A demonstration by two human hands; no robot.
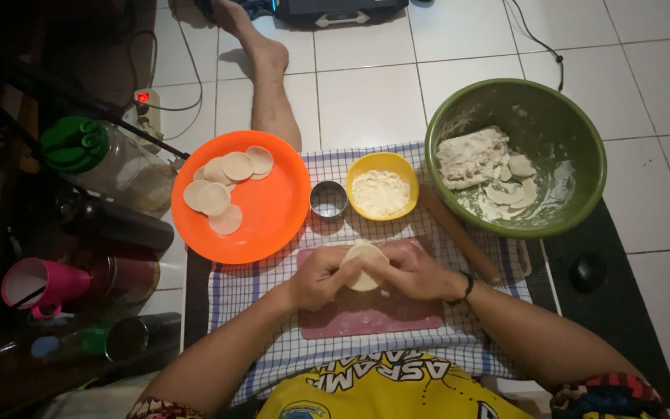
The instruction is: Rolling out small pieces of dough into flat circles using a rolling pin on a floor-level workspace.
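Observation:
Both hands meet over a pink cutting board (366,318) that lies on a blue checked cloth (257,287). My left hand (321,275) and my right hand (412,271) together pinch a pale round piece of dough (363,268). A black band sits on my right wrist. Just beyond the hands stand a small metal ring cutter (328,199) and a yellow bowl of white filling (381,186). A wooden rolling pin (459,233) lies to the right of the board.
An orange plate (273,209) at the left holds several flat dough rounds (222,182). A green bowl (575,147) at the right holds dough lumps and flour. Jars, a pink cup (36,285) and bottles crowd the left. A leg stretches across the tiled floor behind.

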